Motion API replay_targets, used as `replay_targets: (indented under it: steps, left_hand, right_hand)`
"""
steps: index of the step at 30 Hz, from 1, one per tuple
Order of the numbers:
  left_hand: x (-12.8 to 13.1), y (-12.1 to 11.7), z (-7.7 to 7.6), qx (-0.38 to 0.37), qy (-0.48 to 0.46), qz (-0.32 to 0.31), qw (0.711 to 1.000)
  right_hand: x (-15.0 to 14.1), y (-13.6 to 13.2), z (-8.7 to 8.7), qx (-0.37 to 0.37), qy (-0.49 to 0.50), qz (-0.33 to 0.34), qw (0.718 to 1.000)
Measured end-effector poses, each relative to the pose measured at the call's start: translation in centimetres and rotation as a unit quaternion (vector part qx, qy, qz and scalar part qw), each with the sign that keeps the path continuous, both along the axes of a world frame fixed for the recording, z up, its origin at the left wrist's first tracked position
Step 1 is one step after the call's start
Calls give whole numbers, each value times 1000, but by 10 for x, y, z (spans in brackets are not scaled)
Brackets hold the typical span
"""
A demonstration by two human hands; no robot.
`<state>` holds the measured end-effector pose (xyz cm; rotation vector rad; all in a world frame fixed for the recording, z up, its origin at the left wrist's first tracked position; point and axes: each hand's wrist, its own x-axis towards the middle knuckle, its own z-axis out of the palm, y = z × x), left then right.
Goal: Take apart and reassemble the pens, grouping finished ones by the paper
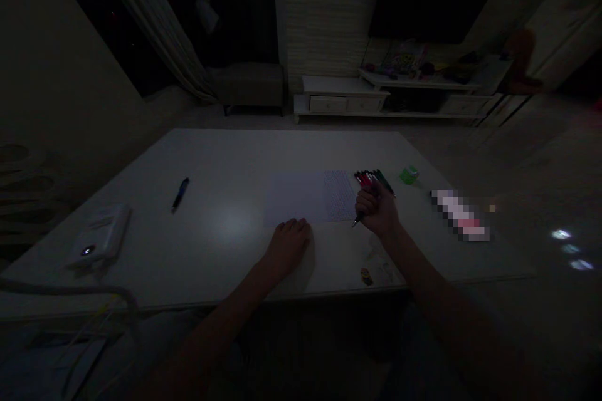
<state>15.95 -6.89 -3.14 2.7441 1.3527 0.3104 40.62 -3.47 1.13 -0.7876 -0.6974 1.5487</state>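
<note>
My right hand (376,208) is closed around a dark pen (358,220), its tip pointing down and to the left just above the table. Under and beside that hand lies a sheet covered with small marks or writing (339,195). To its left is a blank white sheet (296,194). My left hand (289,241) rests palm down at the lower edge of the blank sheet, fingers stretched forward, holding nothing. Beyond my right hand several red, black and green pens (374,179) lie in a bunch.
On the white table (226,156), a blue pen (180,194) lies to the left, and a white pack (104,232) sits farther left. A green object (409,175), a pixelated item (461,216) and a small yellow-and-dark piece (366,276) are on the right side. The room is dim.
</note>
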Motion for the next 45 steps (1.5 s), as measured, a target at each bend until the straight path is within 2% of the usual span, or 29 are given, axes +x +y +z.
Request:
replay_targets:
  steps: [3,7,9,13,18,20,23,26,29,36,45]
  left_hand:
    - [1,-1,3,-9,-11,2,1000]
    - [3,-3,3,0,-16,9,1000]
    - [4,-4,1,6,-8,13,1000]
    - [3,-5,-3,-3,12,14,1000]
    - [4,-5,-5,11,24,8,1000]
    - [4,-5,-4,9,36,12,999]
    - [5,-5,-2,-1,49,18,999]
    - [6,-6,0,-5,52,19,998]
    - [7,-7,2,-4,53,22,998]
    - [8,-7,2,-12,43,23,999]
    - [8,-6,-2,1,38,22,999]
  right_hand:
    - [-5,9,-6,-64,-48,22,997]
    - [-16,16,-15,-126,-186,75,971]
    - [-21,17,-21,-103,-241,66,963]
    - [-30,17,-31,-18,-324,-45,945]
    - [-44,13,-44,33,-390,1,920]
    - [-49,13,-51,52,-429,-33,901]
    - [-53,14,-61,53,-439,-105,891]
    - [-56,16,-67,37,-447,-131,884]
    - [-58,16,-68,32,-471,-132,872]
    - [-60,12,-68,73,-507,-143,847]
    - [-61,11,-64,48,-493,-122,860]
